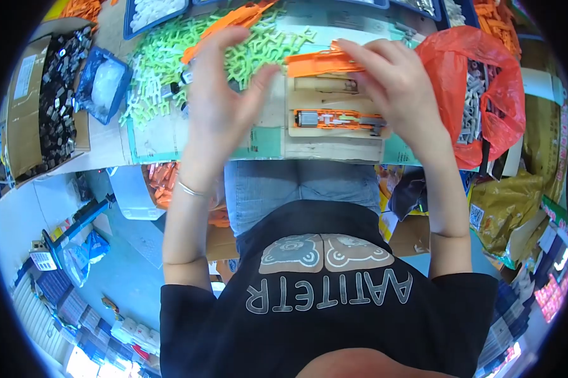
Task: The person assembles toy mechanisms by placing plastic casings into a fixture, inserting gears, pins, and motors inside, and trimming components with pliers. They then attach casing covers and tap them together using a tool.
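Note:
My right hand (397, 82) pinches an orange plastic shell (321, 63) over the upper part of a cream-coloured fixture (294, 94). In the fixture's lower slot lies an orange half-shell fitted with grey and dark parts (337, 120). My left hand (224, 94) is raised left of the fixture, blurred, with thumb and fingers apart and nothing between them. Just above its fingers more orange shells (236, 22) rest on a pile of light green parts (151, 72).
A red plastic bag (438, 53) of grey parts stands right of the fixture. On the left are a blue tray (127, 85) with a clear bag and a cardboard box (28, 120) of black parts. Blue trays (129, 22) line the far edge.

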### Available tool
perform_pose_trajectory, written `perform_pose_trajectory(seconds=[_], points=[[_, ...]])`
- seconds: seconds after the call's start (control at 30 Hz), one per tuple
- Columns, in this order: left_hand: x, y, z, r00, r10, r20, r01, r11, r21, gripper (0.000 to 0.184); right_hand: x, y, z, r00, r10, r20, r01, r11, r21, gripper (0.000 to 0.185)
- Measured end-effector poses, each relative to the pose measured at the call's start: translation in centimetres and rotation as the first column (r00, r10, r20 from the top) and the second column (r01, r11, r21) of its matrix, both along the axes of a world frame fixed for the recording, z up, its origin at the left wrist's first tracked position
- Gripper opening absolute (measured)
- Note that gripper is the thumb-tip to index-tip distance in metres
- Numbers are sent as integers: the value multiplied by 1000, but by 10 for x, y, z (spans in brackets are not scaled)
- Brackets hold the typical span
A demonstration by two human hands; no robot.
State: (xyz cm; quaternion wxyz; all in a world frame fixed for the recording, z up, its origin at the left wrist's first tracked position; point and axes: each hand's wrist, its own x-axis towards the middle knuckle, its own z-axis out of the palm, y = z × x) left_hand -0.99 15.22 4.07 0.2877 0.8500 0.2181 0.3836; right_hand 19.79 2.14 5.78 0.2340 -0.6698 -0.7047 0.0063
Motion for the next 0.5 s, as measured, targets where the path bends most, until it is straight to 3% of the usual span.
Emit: perform_pose_trajectory(seconds=[0.07,0.13,0.2,0.27,0.37,0.4,0.43,0.5], points=[[-10,36,-3,942,291,-167,-201,888,413,37,11,-4,-5,1000,-14,7,14,1000,2,38],[-14,50,-8,915,344,-211,-247,891,381,35,17,-5,-10,991,-97,91,102,993,-51,37],[-13,59,-16,813,378,-442,-254,914,315,32,16,-3,-8,990,-117,83,125,986,-106,35],[-12,64,-18,824,349,-447,-254,932,259,31,14,-4,-10,984,-119,135,130,988,-79,34],[-11,60,-8,894,315,-318,-228,932,283,31,11,-5,-4,969,-129,211,138,990,-27,33],[-10,56,2,933,255,-253,-202,955,217,32,7,-6,-1,968,-133,212,142,989,-30,33],[-11,48,9,963,196,-183,-170,974,150,33,0,-6,4,994,-105,-17,104,991,-79,33],[-5,16,16,985,125,-120,-110,986,121,36,-21,-5,16,917,-59,-395,-19,981,-192,35]])
